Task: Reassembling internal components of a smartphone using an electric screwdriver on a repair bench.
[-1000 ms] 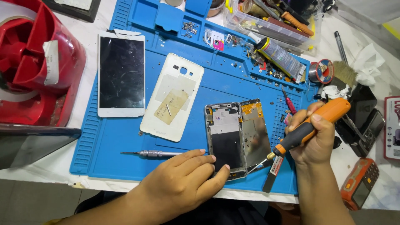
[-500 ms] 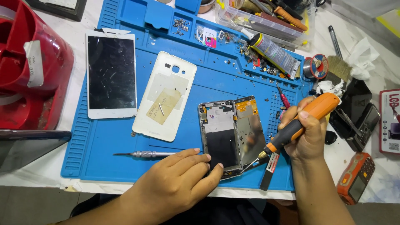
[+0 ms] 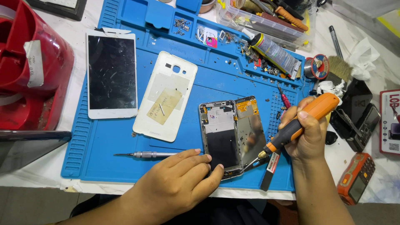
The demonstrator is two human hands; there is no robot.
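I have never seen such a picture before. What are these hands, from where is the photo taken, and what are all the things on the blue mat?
The photo comes from a camera worn on a person's head, looking down at a workbench. Both hands belong to that person. The left hand presses on the lower edge of an opened phone to steady it. The right hand holds an orange-handled screwdriver, its tip at the phone's lower right corner. The phone lies on a blue work mat. Also on the mat: a white back cover, a white-framed screen panel, a thin metal screwdriver, a glue tube and small screws. A red container stands at the left.
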